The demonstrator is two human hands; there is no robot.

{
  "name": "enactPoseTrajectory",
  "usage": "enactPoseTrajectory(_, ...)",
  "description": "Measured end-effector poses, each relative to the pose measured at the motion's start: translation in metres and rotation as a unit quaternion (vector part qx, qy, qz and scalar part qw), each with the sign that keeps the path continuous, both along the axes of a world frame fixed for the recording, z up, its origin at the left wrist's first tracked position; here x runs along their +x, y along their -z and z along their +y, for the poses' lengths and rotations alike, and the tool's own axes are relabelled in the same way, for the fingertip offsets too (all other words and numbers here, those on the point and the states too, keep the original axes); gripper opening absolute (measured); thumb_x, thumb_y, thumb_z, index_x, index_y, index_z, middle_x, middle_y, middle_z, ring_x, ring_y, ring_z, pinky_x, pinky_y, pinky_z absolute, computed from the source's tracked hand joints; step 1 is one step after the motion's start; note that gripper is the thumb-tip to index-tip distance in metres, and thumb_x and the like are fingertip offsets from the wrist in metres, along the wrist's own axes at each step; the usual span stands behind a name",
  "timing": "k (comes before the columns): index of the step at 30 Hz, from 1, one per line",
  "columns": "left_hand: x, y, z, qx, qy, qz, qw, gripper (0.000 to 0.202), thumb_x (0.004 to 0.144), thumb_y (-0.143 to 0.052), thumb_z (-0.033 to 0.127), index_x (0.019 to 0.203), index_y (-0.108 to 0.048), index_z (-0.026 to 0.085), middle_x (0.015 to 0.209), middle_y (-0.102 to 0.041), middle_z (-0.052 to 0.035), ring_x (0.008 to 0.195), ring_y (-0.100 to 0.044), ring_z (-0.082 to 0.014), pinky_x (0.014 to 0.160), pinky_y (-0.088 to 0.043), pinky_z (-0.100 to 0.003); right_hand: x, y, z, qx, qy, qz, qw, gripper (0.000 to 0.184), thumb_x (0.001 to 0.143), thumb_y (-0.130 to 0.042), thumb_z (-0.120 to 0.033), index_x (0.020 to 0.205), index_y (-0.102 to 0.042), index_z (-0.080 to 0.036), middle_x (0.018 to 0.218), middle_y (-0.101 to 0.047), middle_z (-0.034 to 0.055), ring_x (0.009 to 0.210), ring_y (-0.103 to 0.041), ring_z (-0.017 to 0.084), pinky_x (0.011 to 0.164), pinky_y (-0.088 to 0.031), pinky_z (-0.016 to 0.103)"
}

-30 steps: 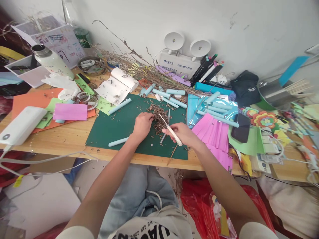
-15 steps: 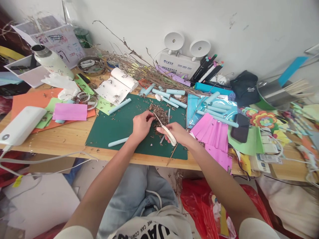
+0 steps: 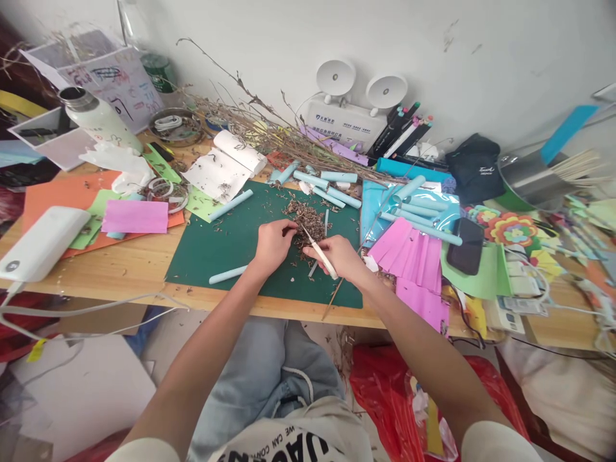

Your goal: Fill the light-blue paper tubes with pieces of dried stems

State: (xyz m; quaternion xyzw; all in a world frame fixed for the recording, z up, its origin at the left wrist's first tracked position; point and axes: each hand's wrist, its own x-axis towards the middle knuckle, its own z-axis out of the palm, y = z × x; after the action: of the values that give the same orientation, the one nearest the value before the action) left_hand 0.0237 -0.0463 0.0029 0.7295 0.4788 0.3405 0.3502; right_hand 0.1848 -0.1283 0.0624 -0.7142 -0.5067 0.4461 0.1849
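Note:
My right hand (image 3: pixel 337 255) is closed around the white handle of a pair of scissors (image 3: pixel 323 258). Their narrow metal blades point up and left over a pile of brown dried plant bits (image 3: pixel 308 221). At the pile's left edge is my left hand (image 3: pixel 275 244), thumb and fingers pinched together; whatever lies between the fingertips is too small to make out. Both hands are above a dark green cutting mat (image 3: pixel 202 250). A pale blue paper tube (image 3: pixel 228 274) lies on the mat, partly behind my left forearm. A thin dry stem (image 3: pixel 332 298) lies by my right wrist.
Dry branches (image 3: pixel 269 122) stretch along the back, before a white emergency lamp (image 3: pixel 344 122). More blue tubes (image 3: pixel 418 205), pink paper strips (image 3: pixel 409 250) and a phone (image 3: pixel 464 246) lie on the right. A white bottle (image 3: pixel 99 115) and a power bank (image 3: pixel 43 242) are on the left.
The scissors have turned slightly in my right hand, so the handle looks narrower and the loops closer together. My left hand stays at nearly the same spot.

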Motion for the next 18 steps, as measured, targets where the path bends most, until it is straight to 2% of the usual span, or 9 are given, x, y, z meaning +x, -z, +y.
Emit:
enactPoseTrajectory(3, -0.0009, -0.0008, 0.0004, 0.008, -0.006, -0.002, 1.0, 0.013, 0.083, -0.065, 0.015, 0.086, -0.076, 0.021, 0.087, -0.077, -0.0023, 0.076, -0.071, -0.0172, 0.079, -0.056, -0.029, 0.0036, -0.0008, -0.0024, -0.002, 0.009, 0.049, 0.999, 0.058, 0.073, -0.065, -0.074, 0.055, -0.057, -0.018, 0.044, -0.056, -0.0003, 0.039, -0.051, 0.01, 0.042, -0.039, 0.022)
enactPoseTrajectory(7, -0.0007, -0.0032, -0.001, 0.01, -0.025, -0.019, 0.999, 0.012, 0.083, -0.065, 0.019, 0.088, -0.076, 0.02, 0.089, -0.077, -0.0027, 0.077, -0.071, -0.0168, 0.08, -0.057, -0.03, 0.0077, -0.0013, -0.0049, -0.045, 0.028, 0.131, 0.99, 0.06, 0.072, -0.063, -0.077, 0.064, -0.058, -0.019, 0.051, -0.06, 0.0008, 0.041, -0.055, 0.012, 0.038, -0.04, 0.022)
enactPoseTrajectory(10, 0.0011, -0.0049, -0.0031, 0.005, -0.033, -0.04, 0.999, 0.011, 0.083, -0.066, 0.021, 0.089, -0.076, 0.02, 0.089, -0.077, -0.0029, 0.076, -0.071, -0.0159, 0.079, -0.057, -0.028, 0.0061, -0.0018, -0.005, -0.062, 0.02, 0.128, 0.99, 0.059, 0.07, -0.066, -0.076, 0.067, -0.059, -0.018, 0.053, -0.061, 0.0012, 0.042, -0.056, 0.012, 0.037, -0.04, 0.022)
enactPoseTrajectory(18, 0.0034, -0.0045, -0.0066, -0.015, 0.0, -0.061, 0.998, 0.009, 0.082, -0.068, 0.02, 0.085, -0.077, 0.02, 0.089, -0.077, -0.0027, 0.078, -0.072, -0.0166, 0.078, -0.058, -0.028, -0.0009, -0.0032, -0.0001, -0.044, 0.024, 0.084, 0.995, 0.059, 0.069, -0.068, -0.075, 0.056, -0.054, -0.019, 0.048, -0.057, 0.0003, 0.04, -0.053, 0.011, 0.039, -0.04, 0.022)
